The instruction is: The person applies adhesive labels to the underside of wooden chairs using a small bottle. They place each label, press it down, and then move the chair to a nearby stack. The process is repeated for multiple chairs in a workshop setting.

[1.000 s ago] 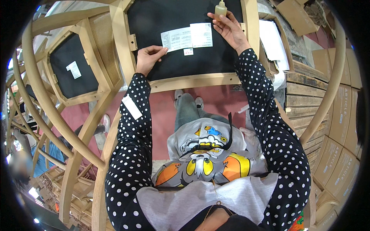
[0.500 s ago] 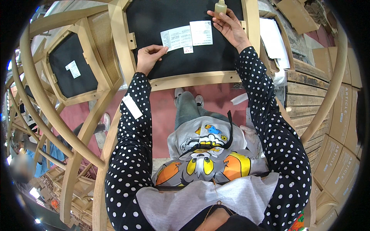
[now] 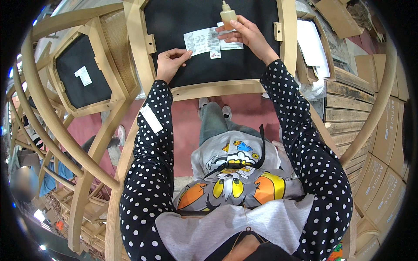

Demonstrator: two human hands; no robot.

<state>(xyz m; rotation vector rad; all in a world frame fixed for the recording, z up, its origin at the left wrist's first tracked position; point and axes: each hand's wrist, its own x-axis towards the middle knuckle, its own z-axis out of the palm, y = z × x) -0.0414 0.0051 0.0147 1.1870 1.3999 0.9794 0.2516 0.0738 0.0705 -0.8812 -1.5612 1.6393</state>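
An upturned wooden chair seat frame with a black fabric underside lies before me. Several white printed paper labels sit side by side at the middle of the fabric. My left hand pinches the lower left corner of the left label between thumb and fingertip. Above the labels, my right hand grips a small squeeze bottle with a narrow nozzle pointing up and pale amber contents. Its fingers cover part of the right label.
Another upturned chair with a black underside and white label stands at left. Curved chair rails arch close on the left and right. A box of white paper sheets, slatted wood and stacked cartons are on the right.
My right hand has brought the bottle left and down, from the fabric's right side to above the labels. The left hand stays at the label's corner.
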